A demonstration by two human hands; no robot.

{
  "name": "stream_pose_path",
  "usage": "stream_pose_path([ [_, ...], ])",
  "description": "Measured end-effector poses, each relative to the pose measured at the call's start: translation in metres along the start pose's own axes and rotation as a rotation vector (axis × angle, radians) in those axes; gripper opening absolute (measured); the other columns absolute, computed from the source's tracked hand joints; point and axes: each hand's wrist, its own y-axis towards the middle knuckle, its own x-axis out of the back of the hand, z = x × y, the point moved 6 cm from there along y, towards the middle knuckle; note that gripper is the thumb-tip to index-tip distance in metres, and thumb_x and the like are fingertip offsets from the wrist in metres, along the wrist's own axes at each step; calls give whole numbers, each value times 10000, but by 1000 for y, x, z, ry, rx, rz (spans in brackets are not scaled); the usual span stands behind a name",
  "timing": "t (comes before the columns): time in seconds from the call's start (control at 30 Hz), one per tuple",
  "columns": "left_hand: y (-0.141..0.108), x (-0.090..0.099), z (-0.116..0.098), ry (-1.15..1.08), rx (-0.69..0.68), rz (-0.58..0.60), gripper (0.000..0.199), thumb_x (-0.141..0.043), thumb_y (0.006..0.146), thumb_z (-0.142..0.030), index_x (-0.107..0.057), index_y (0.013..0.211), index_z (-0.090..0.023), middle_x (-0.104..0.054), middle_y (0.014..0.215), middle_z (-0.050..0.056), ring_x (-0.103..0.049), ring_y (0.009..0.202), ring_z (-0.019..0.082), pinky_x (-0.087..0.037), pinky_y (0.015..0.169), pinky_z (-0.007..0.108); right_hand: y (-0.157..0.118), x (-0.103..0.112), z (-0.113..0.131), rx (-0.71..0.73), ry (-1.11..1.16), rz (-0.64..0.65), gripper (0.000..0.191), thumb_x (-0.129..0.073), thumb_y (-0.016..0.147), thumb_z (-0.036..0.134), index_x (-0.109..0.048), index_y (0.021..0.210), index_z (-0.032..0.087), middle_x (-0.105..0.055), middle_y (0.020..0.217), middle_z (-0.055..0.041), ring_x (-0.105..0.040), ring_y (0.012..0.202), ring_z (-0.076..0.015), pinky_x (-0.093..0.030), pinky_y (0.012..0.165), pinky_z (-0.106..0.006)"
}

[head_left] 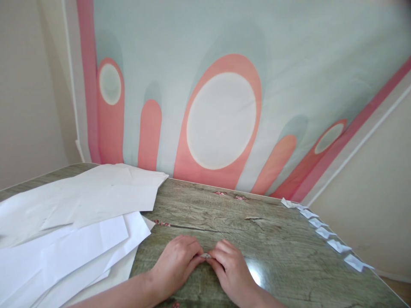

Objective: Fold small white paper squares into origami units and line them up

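Observation:
Near the front of the wood-grain table, my left hand and my right hand meet almost fingertip to fingertip. Both are closed in a pinch on one small piece of folded paper, whitish, of which only a narrow bit shows between the fingers. The rest of it is hidden by my fingertips. To the left of my left hand lie loose white paper sheets, overlapping one another.
A larger stack of white sheets covers the back left of the wood-grain table. Several small folded paper pieces lie in a row along the right edge. Behind the table hangs a printed pink and grey-green backdrop.

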Motion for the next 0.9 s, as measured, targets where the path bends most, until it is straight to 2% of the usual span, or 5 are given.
stream_pose_path([
  [0.13, 0, 3, -2, -43, -17, 4, 136, -543, 849, -195, -628, 744, -187, -621, 736, 6, -577, 723, 163, -422, 665, 238, 0, 0, 1, 5, -28, 30, 252, -478, 910, 205, -621, 703, 190, -515, 666, -18, -486, 712, -168, -354, 646, -275],
  [0.43, 8, 3, 17, -281, 93, -14, 112, -572, 842, -244, -680, 828, -216, -650, 763, -19, -591, 727, 136, -428, 679, 208, 5, 3, -9, -101, 200, 24, 271, -443, 938, 281, -617, 748, 196, -536, 708, 1, -513, 732, -145, -385, 673, -250],
  [0.57, 9, 5, 17, -289, 102, -45, 82, -590, 823, -213, -671, 832, -213, -646, 791, -15, -586, 756, 141, -424, 704, 216, 4, 6, -11, -111, 222, -16, 243, -479, 917, 264, -615, 730, 189, -548, 730, -7, -516, 751, -149, -395, 679, -253],
  [0.7, 7, 3, 15, -285, 106, 4, 88, -592, 820, -208, -675, 787, -208, -645, 745, -24, -584, 727, 136, -421, 679, 207, 4, 8, -8, -75, 227, -50, 145, -517, 894, 241, -648, 847, 198, -588, 776, -22, -523, 783, -163, -407, 706, -272],
  [0.9, 5, 3, 9, -264, 107, 47, 98, -580, 817, -199, -658, 758, -194, -641, 739, -21, -585, 721, 133, -421, 663, 201, 3, 11, -3, -30, 138, -51, 219, -503, 891, 213, -665, 744, 204, -568, 645, -10, -513, 675, -157, -392, 666, -282],
])
